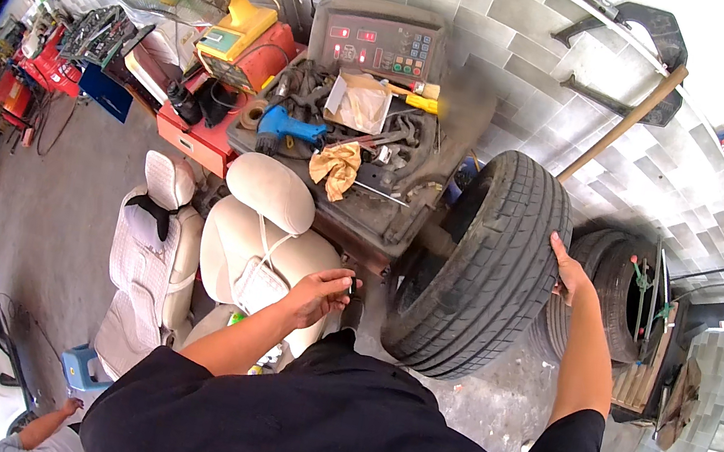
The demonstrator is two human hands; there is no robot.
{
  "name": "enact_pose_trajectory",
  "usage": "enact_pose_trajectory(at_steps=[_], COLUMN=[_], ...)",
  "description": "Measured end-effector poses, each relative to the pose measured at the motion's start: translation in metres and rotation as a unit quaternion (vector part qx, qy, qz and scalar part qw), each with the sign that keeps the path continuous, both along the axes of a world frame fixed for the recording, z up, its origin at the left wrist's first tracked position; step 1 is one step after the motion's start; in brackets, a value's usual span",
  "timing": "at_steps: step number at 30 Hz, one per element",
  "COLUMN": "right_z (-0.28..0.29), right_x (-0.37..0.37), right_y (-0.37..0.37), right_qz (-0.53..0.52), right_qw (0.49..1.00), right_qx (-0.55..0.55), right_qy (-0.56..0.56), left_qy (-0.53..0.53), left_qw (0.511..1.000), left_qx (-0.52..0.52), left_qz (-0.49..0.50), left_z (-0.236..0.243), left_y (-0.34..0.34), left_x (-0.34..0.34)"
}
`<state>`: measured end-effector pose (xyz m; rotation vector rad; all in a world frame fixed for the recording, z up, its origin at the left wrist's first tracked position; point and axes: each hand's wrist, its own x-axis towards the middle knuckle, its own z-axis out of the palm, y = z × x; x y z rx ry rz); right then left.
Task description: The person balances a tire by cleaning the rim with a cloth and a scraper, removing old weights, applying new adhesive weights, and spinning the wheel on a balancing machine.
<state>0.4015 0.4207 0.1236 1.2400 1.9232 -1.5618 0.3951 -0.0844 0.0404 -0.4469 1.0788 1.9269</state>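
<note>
A black tire stands upright and slightly tilted in front of me, right of centre, its tread turned my way. My right hand holds the tire by the right side of its tread; the fingertips press on the rubber. My left hand is closed in a pinch left of the tire, apart from it. A small dark object sticks out between its thumb and fingers, too small to name. Beyond that hand is a cream car seat with a rounded headrest.
A wheel-balancing machine with a lit panel stands ahead, its top tray cluttered with a blue power tool, crumpled brown paper and a cardboard box. More tires stand at right. A second seat is at left. Other people are at the lower corners.
</note>
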Motion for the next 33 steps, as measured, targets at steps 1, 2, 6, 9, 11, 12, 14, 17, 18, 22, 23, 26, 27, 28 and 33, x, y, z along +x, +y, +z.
enact_pose_trajectory(at_steps=[1, 2, 6, 9, 11, 12, 14, 17, 18, 22, 23, 26, 27, 28, 33], right_z=[0.001, 0.002, -0.005, -0.029, -0.039, -0.045, -0.073, -0.126, -0.137, -0.170, -0.176, -0.219, -0.232, -0.244, -0.289], right_x=[0.006, 0.010, 0.039, 0.072, 0.093, 0.103, 0.130, 0.177, 0.193, 0.185, 0.188, 0.222, 0.230, 0.233, 0.246], right_y=[-0.004, -0.008, -0.033, -0.047, -0.071, -0.083, -0.099, -0.086, -0.095, -0.135, -0.137, -0.139, -0.139, -0.140, -0.149], right_qz=[0.002, 0.003, -0.021, -0.009, 0.039, -0.032, -0.176, -0.383, -0.415, -0.465, -0.470, -0.421, -0.410, -0.405, -0.415], right_qw=[1.000, 1.000, 0.997, 0.989, 0.976, 0.974, 0.943, 0.861, 0.855, 0.846, 0.835, 0.848, 0.851, 0.854, 0.871], right_qx=[-0.001, 0.003, -0.008, 0.026, 0.077, 0.018, -0.096, -0.271, -0.238, -0.195, -0.223, -0.229, -0.230, -0.230, -0.189], right_qy=[0.011, 0.016, 0.072, 0.145, 0.199, 0.222, 0.265, 0.197, 0.202, 0.171, 0.181, 0.228, 0.234, 0.233, 0.182], left_qy=[-0.007, -0.007, -0.018, -0.027, -0.036, -0.043, -0.061, -0.097, -0.111, -0.147, -0.168, -0.212, -0.219, -0.222, -0.233], left_qw=[1.000, 1.000, 0.999, 0.999, 0.999, 0.998, 0.997, 0.993, 0.990, 0.989, 0.985, 0.976, 0.974, 0.973, 0.967], left_qx=[-0.004, -0.005, -0.012, -0.003, 0.009, 0.012, 0.014, 0.039, 0.052, 0.034, 0.029, 0.044, 0.055, 0.068, 0.095], left_qz=[-0.005, -0.008, -0.028, -0.036, -0.028, -0.032, -0.037, -0.050, -0.065, -0.007, 0.003, -0.001, 0.000, 0.001, 0.051], left_z=[-0.006, -0.011, -0.024, -0.042, -0.049, -0.054, -0.065, -0.092, -0.103, -0.139, -0.142, -0.181, -0.195, -0.203, -0.253], left_y=[0.000, 0.000, 0.008, 0.015, 0.019, 0.019, 0.021, 0.026, 0.030, 0.030, 0.029, 0.035, 0.035, 0.039, 0.070], left_x=[0.001, 0.000, -0.003, -0.009, -0.013, -0.015, -0.018, -0.017, -0.018, -0.003, 0.003, 0.008, 0.012, 0.011, 0.001])
